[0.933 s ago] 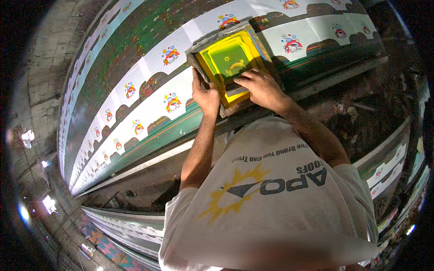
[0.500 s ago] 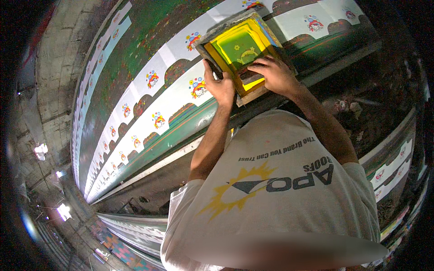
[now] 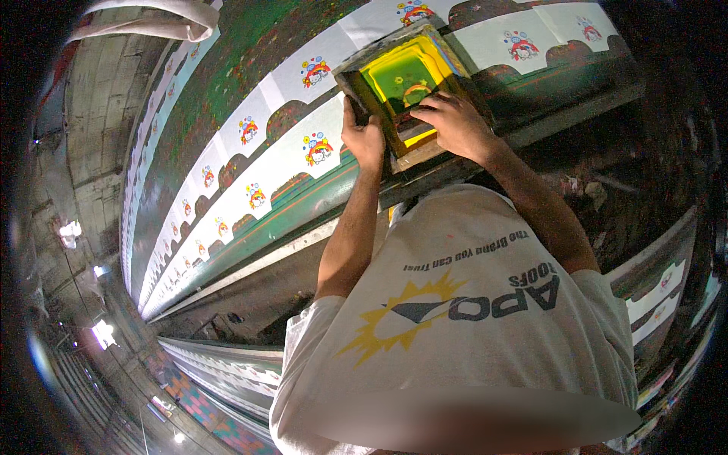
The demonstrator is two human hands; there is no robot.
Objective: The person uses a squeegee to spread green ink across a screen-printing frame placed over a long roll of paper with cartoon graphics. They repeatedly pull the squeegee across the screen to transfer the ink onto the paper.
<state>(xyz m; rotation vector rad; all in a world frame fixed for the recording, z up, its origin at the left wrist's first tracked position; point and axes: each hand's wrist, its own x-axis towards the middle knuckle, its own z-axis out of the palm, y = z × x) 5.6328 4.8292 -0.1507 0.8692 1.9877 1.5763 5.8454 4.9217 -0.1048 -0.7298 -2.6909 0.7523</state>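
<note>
A screen printing frame (image 3: 415, 158) with worn wooden sides lies on the long green table, over the row of white printed pieces. Yellow ink (image 3: 418, 139) coats its inside around a greenish mesh (image 3: 402, 80) with a small motif. My left hand (image 3: 365, 141) grips the frame's left side, one finger stretched along the edge. Inside the frame, my right hand (image 3: 460, 130) is closed on a dark, reddish-brown squeegee (image 3: 409, 127) at the near end of the mesh. The fingers partly cover the squeegee.
White pieces with colourful cartoon prints (image 3: 317, 150) run in rows along the green table (image 3: 303, 199) to the far left. A pale rail (image 3: 262, 256) edges the table. More printed sheets (image 3: 658, 303) lie at the right. A pale cloth-like band (image 3: 163, 26) hangs at top left.
The printed rows sit slightly further left in the view. A pale cloth-like band has come into sight at top left. Both hands keep their holds.
</note>
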